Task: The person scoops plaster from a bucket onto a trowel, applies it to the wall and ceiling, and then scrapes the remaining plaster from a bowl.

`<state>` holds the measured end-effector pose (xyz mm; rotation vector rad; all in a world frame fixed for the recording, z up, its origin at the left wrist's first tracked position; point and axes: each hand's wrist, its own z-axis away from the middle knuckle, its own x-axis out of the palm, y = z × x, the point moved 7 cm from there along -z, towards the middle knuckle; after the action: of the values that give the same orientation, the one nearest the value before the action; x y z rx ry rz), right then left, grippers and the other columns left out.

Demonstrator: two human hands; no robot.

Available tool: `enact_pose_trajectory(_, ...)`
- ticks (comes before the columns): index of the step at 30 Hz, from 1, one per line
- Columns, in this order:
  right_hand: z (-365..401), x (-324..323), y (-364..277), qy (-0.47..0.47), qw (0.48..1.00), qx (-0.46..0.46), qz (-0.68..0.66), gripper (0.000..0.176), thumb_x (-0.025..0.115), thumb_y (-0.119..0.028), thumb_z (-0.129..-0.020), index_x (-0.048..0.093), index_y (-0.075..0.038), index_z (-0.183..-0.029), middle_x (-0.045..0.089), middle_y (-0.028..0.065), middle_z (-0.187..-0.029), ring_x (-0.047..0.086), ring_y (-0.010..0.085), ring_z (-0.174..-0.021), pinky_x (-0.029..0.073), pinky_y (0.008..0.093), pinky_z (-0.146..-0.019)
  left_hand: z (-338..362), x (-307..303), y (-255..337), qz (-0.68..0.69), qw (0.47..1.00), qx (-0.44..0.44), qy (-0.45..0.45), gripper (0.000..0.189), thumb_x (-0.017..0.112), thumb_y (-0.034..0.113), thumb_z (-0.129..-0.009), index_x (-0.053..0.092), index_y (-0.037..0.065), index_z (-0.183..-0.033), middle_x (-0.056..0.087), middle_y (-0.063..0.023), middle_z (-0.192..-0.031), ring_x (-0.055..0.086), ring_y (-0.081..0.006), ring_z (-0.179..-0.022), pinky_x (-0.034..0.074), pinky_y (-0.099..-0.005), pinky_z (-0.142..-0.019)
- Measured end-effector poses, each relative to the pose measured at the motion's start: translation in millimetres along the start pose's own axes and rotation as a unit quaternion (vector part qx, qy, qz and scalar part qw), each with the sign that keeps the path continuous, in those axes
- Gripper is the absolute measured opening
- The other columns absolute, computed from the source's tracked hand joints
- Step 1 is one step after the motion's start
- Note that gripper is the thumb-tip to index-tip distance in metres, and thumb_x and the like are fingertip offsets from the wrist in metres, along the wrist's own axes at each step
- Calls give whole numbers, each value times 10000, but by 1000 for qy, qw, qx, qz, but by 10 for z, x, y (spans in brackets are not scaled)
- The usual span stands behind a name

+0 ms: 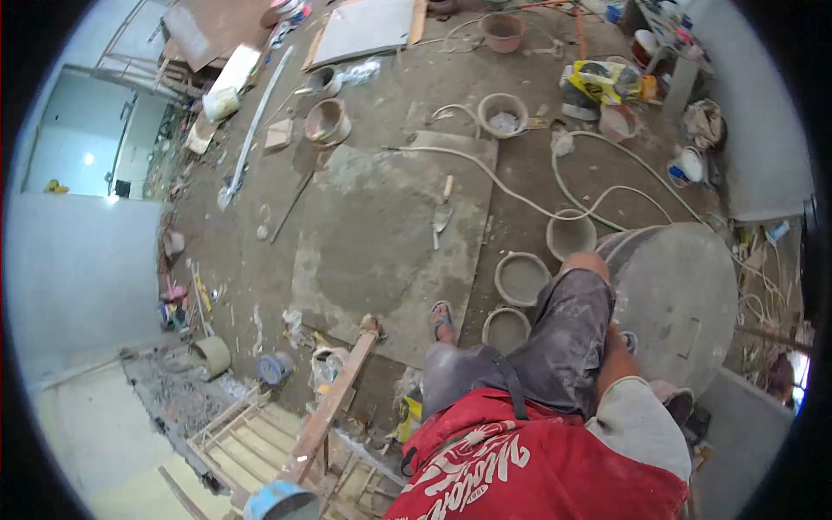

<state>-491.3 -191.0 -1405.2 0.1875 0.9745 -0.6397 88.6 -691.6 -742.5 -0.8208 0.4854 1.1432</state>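
Observation:
Below the white-grey sleeve, my right forearm (615, 364) reaches down beside my bent right thigh, and my right hand is mostly hidden behind the grey trouser leg. It is nearest to the round grey lid-like surface (676, 303) on the right. My left hand does not show. In front of my feet lies a flat board (338, 260) with wet grey mortar. A trowel (443, 218) with a wooden handle rests on its right part.
Round containers (523, 278) stand right of the board, with a pale hose (520, 195) curving past them. A wooden beam (334, 403) slants up from the lower left. Buckets (328, 122) and a yellow bag (605, 82) lie farther off.

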Motion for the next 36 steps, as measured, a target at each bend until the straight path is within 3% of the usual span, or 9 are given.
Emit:
enact_pose_trajectory(4, 138, -131, 214, 10, 999, 39, -17, 594, 494, -453, -879, 356, -105, -1340, 453, 135, -1301, 435, 299, -1196, 324, 404, -1003, -1159, -64, 31, -149, 973, 147, 92, 560, 562, 540, -838, 530, 176, -1263, 597, -184, -1186, 594, -282, -1053, 453, -427, -866)
enact_pose_trajectory(6, 195, -176, 272, 14, 998, 57, -27, 627, 495, -474, -871, 344, -113, -1361, 442, 138, -1325, 423, 304, -1219, 313, 407, -1018, -1694, -331, 603, 108, 951, 267, 109, 562, 654, 402, -685, 569, 16, -1085, 649, -191, -859, 620, -377, -788, 470, -453, -702)
enact_pose_trajectory(16, 597, -419, 257, -5, 990, 97, -99, 820, 482, -607, -806, 270, -145, -1448, 336, 141, -1457, 322, 358, -1328, 240, 443, -1085, -4346, 947, 713, 344, 918, 197, 32, 504, 535, 430, -876, 587, -61, -977, 641, -193, -794, 622, -267, -639, 482, -388, -615)
enact_pose_trajectory(21, 2874, -1768, -2539, 48, 962, -159, 217, 273, 506, -197, -860, 694, -37, -975, 629, 169, -1128, 584, 347, -1062, 467, 412, -860, -4628, 2544, 587, 553, 824, 74, -103, 562, 491, 468, -880, 627, -68, -977, 659, -141, -807, 619, -253, -567, 499, -378, -472)
enact_pose_trajectory(24, 1427, -790, -765, 96, 990, -105, -12, 347, 470, -295, -884, 615, -57, -1090, 622, 180, -1096, 574, 354, -1042, 440, 434, -881, -4320, 2845, 533, 569, 807, 48, -151, 587, 495, 470, -867, 600, -79, -1043, 659, -160, -848, 629, -254, -580, 499, -369, -460)
enact_pose_trajectory(26, 531, -259, 248, 175, 951, -174, -185, 411, 447, -360, -900, 563, -70, -1167, 617, 188, -1075, 567, 358, -1029, 422, 449, -895, -3988, 2431, 635, 431, 872, 228, -37, 621, 501, 480, -854, 567, -85, -1105, 659, -173, -882, 643, -262, -580, 504, -369, -460)
enact_pose_trajectory(30, 1289, -411, 140, 364, 864, -297, -178, 276, 484, -254, -894, 621, -34, -986, 646, 140, -869, 611, 297, -810, 488, 412, -729, -5292, 3263, 27, 558, 823, 34, -100, 776, 614, 483, -774, 432, -105, -1248, 554, -253, -1180, 596, -361, -1026, 489, -412, -828)
enact_pose_trajectory(33, 2381, -576, -439, 148, 864, -12, -480, 235, 499, -158, -880, 636, -36, -1027, 639, 112, -873, 605, 237, -734, 499, 364, -631, -5107, 2446, 27, 480, 877, -2, -10, 918, 671, 475, -736, 302, -110, -1339, 421, -279, -1335, 437, -367, -1231, 352, -387, -1005)
enact_pose_trajectory(36, 2338, -416, -594, 159, 877, -51, -450, 318, 481, -167, -890, 589, -65, -1171, 639, 98, -906, 611, 207, -726, 497, 336, -581, -5444, 2000, 179, 512, 858, 41, 19, 1005, 683, 484, -739, 194, -100, -1394, 370, -281, -1379, 401, -362, -1264, 295, -391, -1056)
